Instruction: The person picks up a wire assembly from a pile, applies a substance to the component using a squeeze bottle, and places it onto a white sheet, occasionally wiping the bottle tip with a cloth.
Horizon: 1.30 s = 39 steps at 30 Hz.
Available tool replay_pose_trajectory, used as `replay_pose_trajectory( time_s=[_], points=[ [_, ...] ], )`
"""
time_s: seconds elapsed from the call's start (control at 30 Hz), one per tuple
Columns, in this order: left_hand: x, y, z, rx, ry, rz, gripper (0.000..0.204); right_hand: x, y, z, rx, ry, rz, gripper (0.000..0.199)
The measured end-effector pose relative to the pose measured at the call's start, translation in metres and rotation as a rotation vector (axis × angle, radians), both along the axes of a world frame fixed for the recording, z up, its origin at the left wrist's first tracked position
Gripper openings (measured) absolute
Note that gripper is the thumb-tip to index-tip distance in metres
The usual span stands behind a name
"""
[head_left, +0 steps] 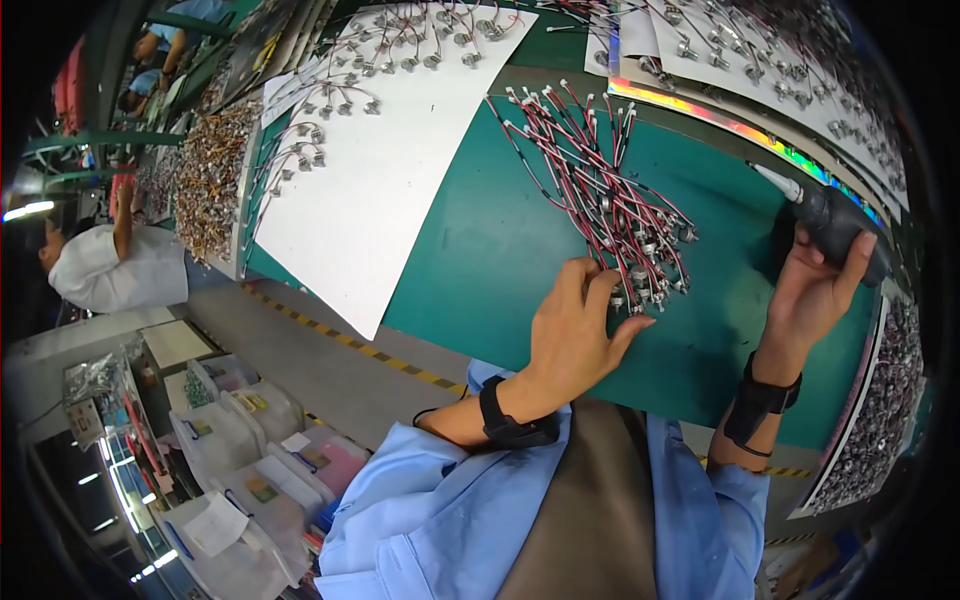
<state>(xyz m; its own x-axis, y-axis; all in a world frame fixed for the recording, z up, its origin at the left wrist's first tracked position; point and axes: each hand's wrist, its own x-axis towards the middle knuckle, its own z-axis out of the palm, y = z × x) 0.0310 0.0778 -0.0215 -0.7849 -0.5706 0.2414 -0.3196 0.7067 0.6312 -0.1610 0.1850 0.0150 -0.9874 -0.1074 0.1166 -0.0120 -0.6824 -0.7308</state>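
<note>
The bundle of red-and-black wire leads (610, 190) lies spread in a loose fan on the green tabletop (490, 250), white plug ends toward the far side and small round metal parts bunched at the near end, just ahead of my left hand (575, 330). That hand lies flat, its grip released, with the fingertips (612, 288) touching the metal parts at the near edge of the pile; it holds nothing that I can see. My right hand (815, 290) is off to the right, its grip clenched on a dark pen-shaped hand tool (830, 225) whose pale tip points up and left toward the leads but stays apart from them. To do this well, I judge I should draw one part clear of the tangle with the left fingertips before I bring the tool tip in, since the wires cross each other and pulling on one would likely drag its neighbours along; pinning the part flat against the tabletop should keep it from rolling under the tip. Farther out, a large white sheet (380, 190) lies to the left, carrying rows of similar parts with wires along its far edge, and another sheet (800, 90) loaded the same way runs along the upper right. A tray of small metal pieces (885, 400) sits at the right rim. Below the tabletop edge I see clear plastic bins (250, 450) on the floor, and another person in white (110, 265) works at the far left.
</note>
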Motion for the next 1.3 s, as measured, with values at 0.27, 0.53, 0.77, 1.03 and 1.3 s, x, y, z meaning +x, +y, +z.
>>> replay_pose_trajectory(
  time_s=[0.27,0.53,0.77,1.03,1.3],
  points=[
    [-0.004,0.003,-0.004,0.03,-0.009,-0.086,0.031,-0.001,0.0,0.0,-0.001,0.005,0.01,0.025],
    [-0.006,-0.082,0.058,1.077,0.444,-0.104,0.015,-0.004,0.001,-0.002,0.022,0.03,0.002,0.022],
    [-0.033,-0.119,0.108,0.82,0.775,-0.306,0.021,0.0,-0.001,-0.003,0.084,0.015,-0.056,0.021],
    [-0.067,-0.098,0.029,1.001,0.617,-0.075,0.022,0.001,-0.001,-0.014,0.126,0.033,-0.031,0.023],
    [-0.066,-0.069,0.008,1.07,0.4,-0.17,0.019,0.026,-0.016,-0.011,0.248,0.221,-0.021,0.051]
  ],
)
